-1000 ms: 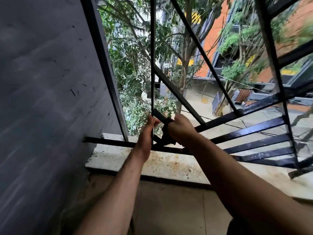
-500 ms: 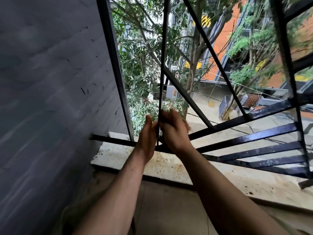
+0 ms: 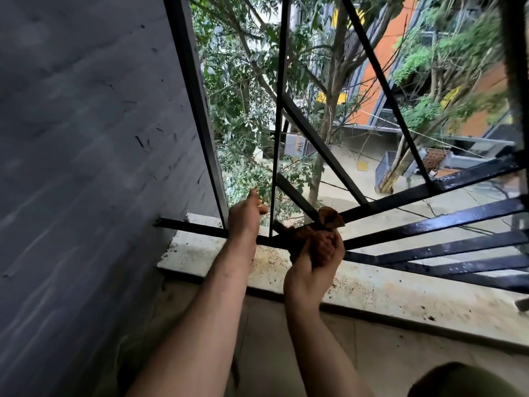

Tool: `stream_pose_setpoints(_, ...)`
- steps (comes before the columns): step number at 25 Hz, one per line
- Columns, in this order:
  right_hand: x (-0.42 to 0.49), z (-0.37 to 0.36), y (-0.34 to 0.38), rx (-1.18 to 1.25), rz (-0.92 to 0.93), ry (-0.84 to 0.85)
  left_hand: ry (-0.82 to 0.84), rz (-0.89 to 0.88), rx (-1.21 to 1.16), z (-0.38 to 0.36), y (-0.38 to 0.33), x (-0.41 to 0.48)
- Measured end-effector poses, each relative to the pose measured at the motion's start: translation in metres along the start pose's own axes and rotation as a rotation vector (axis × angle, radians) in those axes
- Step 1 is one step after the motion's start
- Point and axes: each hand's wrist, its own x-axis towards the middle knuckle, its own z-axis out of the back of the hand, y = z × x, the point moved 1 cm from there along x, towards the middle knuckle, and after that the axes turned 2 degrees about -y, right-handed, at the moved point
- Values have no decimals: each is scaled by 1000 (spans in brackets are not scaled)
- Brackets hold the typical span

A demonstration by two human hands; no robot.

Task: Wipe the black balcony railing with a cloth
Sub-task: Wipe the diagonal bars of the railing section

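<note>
The black balcony railing (image 3: 435,224) runs across the view, with thin uprights, slanted bars and several flat horizontal bars. My right hand (image 3: 317,259) grips a bunched brown cloth (image 3: 320,227) at the low junction where a slanted bar meets the bottom rail. Part of the cloth sticks up above my fist. My left hand (image 3: 246,216) is raised beside the thin upright bar (image 3: 279,110), fingers extended, holding nothing; I cannot tell whether it touches the bar.
A dark grey wall (image 3: 86,167) closes off the left side. A stained pale stone ledge (image 3: 372,285) lies under the railing, with tiled floor below. Beyond the bars are trees (image 3: 243,110), a courtyard and an orange building (image 3: 386,53).
My right hand has dropped from the upright bar to the bottom junction, and the brown cloth now shows in it. My left hand has moved left, away from the right hand.
</note>
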Motion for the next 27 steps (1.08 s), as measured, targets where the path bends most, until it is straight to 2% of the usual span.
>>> stream_pose_setpoints(1, -10, -14, 11, 108, -35, 26, -57, 4, 9, 0, -1, 0)
stream_pose_setpoints(2, -17, -26, 22, 162, 22, 80, -95, -3, -13, 2, -3, -2)
stream_pose_setpoints(3, -22, -33, 32, 161, 192, 160, -90, 10, -53, 6, -5, -3)
stream_pose_setpoints(4, -25, -37, 41, 96, 471, 283, -54, 16, -129, 12, -7, -4)
stream_pose_setpoints(5, -25, -41, 49, -71, 801, 404, 5, 24, -195, 19, -7, -4)
stream_pose_setpoints(7, -1, -57, 55, -591, 1384, 549, 134, 49, -239, 33, -9, -8)
stream_pose_setpoints(9, 22, -78, 52, -1315, 1741, 621, 58, 89, -239, 34, -9, 4)
stream_pose_setpoints(10, 25, -87, 47, -1698, 1760, 695, 5, 100, -207, 33, -12, 6)
stream_pose_setpoints(11, 23, -94, 37, -2015, 1643, 808, -23, 90, -140, 31, -16, 5)
stream_pose_setpoints(12, 17, -97, 24, -2186, 1432, 973, -38, 58, -68, 31, -16, 5)
stream_pose_setpoints(14, 9, -99, -13, -2315, 960, 1202, 1, -24, 33, 35, -5, 4)
stream_pose_setpoints(15, 5, -96, -29, -2360, 854, 1263, 32, -48, 76, 37, -2, -1)
stream_pose_setpoints(16, 4, -95, -33, -2393, 855, 1292, 38, -69, 105, 38, -1, -1)
stream_pose_setpoints(17, 8, -99, -27, -2433, 939, 1315, 14, -80, 120, 38, -2, 0)
stream_pose_setpoints(18, 13, -102, -19, -2509, 1087, 1305, 2, -71, 120, 37, -3, 0)
stream_pose_setpoints(20, 26, -108, 0, -2615, 1417, 1181, 29, -13, 25, 34, -8, 0)
stream_pose_setpoints(21, 27, -115, 16, -2615, 1491, 1142, 33, 22, -41, 33, -11, -1)
stream_pose_setpoints(23, 33, -121, 15, -2549, 1441, 1142, 21, 9, -42, 30, -10, 3)
stream_pose_setpoints(25, 31, -98, -10, -2463, 1238, 1301, 18, -28, -9, 24, -8, 2)
stream_pose_setpoints(27, 35, -63, -34, -2131, 1270, 1402, 38, -40, 36, 18, -8, -4)
